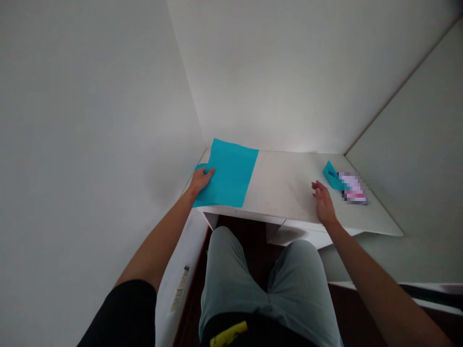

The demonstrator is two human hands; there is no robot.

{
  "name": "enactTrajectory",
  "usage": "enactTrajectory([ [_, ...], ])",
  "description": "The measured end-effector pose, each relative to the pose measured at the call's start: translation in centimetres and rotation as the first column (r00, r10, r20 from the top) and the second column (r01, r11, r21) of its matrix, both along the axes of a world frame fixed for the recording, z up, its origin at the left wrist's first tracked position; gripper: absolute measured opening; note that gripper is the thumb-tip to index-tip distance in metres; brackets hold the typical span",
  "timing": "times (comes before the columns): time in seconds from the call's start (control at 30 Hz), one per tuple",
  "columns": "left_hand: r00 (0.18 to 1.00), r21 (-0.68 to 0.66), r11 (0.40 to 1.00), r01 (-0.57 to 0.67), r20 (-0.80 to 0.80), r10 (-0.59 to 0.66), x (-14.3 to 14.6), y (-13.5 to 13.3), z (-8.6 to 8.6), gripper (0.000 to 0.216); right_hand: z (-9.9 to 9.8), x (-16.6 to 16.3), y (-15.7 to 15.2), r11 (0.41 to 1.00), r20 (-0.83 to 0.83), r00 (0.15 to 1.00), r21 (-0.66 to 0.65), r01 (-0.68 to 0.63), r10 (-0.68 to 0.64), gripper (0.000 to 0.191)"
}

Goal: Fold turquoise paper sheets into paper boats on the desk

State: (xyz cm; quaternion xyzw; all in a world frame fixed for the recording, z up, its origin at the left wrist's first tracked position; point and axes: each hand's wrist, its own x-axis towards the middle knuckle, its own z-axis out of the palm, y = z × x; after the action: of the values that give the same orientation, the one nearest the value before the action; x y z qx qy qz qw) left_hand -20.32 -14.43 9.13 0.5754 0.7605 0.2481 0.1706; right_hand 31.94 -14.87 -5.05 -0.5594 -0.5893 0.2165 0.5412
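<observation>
A turquoise sheet (pixel 230 172) lies flat on the left end of a white desk (pixel 289 185). My left hand (pixel 201 179) rests on the sheet's left edge, fingers curled round a lifted fold of it. My right hand (pixel 323 202) hovers over the desk's right half with its fingers spread, holding nothing. Just beyond it lies a small folded turquoise piece (pixel 332 175) beside a blurred-out purple and pink object (pixel 353 188).
The desk stands in a corner, with white walls to the left and behind and a pale panel on the right. My knees in light grey trousers (pixel 260 284) sit below the front edge. A power strip (pixel 180 289) lies by the left wall.
</observation>
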Motion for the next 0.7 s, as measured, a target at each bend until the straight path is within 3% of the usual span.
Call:
enactTrajectory([
  [0.17,0.982,-0.035,0.983,-0.183,-0.064,0.18,-2.7,-1.0,-3.2,0.041,0.0,0.3,0.1,1.0,0.054,0.998,-0.015,-0.021,0.022,0.067],
  [0.33,0.964,0.039,0.97,-0.238,-0.11,0.241,-2.1,-1.6,-4.2,0.056,0.1,0.5,0.1,1.0,0.093,0.996,0.001,0.0,0.0,0.059],
  [0.43,0.979,0.211,0.961,-0.179,-0.062,0.196,0.0,-2.1,-3.7,0.055,0.4,0.6,0.0,1.0,0.103,0.995,0.02,0.014,-0.016,0.058],
  [0.53,0.967,0.426,0.902,-0.065,0.25,-0.048,4.6,-3.8,-3.4,0.043,2.0,-0.6,-0.3,0.998,0.108,0.993,0.053,0.035,-0.041,0.061],
  [0.63,0.759,0.5,0.864,-0.051,0.582,-0.291,12.5,-7.6,-3.8,0.05,5.6,-4.9,-2.2,0.986,-0.027,0.997,0.147,0.08,-0.076,0.061],
  [0.7,0.467,0.416,0.908,-0.054,0.814,-0.345,18.9,-11.1,-4.0,0.06,8.9,-9.0,-4.9,0.966,-0.176,0.984,0.257,0.007,0.04,0.059],
])
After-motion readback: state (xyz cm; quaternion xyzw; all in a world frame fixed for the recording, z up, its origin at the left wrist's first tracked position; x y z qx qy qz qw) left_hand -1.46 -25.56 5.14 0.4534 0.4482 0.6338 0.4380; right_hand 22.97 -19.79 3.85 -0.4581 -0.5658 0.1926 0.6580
